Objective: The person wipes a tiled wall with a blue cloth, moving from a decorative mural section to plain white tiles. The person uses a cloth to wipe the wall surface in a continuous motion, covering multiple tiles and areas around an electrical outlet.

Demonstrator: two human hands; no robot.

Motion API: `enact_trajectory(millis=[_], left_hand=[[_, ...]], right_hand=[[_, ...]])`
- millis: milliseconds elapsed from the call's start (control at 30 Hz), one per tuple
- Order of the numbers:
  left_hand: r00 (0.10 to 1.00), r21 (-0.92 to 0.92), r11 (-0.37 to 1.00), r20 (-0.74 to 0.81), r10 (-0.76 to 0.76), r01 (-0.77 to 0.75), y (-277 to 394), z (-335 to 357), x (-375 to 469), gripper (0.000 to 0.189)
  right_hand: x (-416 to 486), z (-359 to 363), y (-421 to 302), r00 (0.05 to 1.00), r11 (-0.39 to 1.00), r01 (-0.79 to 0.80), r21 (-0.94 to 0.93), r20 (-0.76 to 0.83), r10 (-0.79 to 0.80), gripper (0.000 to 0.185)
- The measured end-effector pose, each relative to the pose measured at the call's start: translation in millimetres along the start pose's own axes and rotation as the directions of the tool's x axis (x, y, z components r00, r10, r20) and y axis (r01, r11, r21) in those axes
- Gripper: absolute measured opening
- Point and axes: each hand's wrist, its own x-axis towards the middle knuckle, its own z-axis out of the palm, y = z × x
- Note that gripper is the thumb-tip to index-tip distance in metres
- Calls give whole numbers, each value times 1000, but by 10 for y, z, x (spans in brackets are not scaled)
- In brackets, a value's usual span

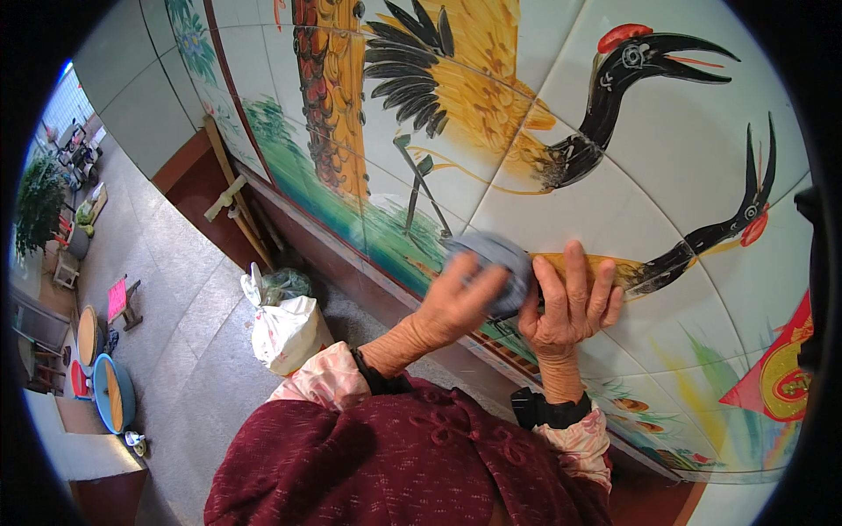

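Note:
A bunched grey-blue cloth (496,260) lies against a glazed wall tile mural (572,217) painted with cranes, below the larger bird's legs. My left hand (454,289) is on the cloth, its fingers bent over it and blurred. Beside the cloth's right edge, my right hand (572,299) rests on the tiles with fingers spread, over the lower crane's yellow body; its thumb side is close to the cloth, and whether it touches is hard to tell. Black bands circle both wrists. The underside of the cloth is hidden.
A tied white bag (286,335) stands on the grey floor near the wall's base. Wooden poles (240,197) lean in the corner. Farther left are a blue basin (102,394), a small stand with a pink sheet (117,299) and a potted plant. A red triangular ornament (769,381) hangs at right.

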Motion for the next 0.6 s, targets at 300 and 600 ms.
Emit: enact_trajectory(millis=[300, 600], left_hand=[[831, 181, 898, -484, -273, 400, -742, -450, 332, 46], [953, 192, 981, -288, 93, -38, -30, -211, 643, 42]], right_hand=[[9, 4, 39, 998, 998, 60, 14, -13, -60, 23], [2, -5, 63, 996, 997, 83, -8, -26, -83, 15]])
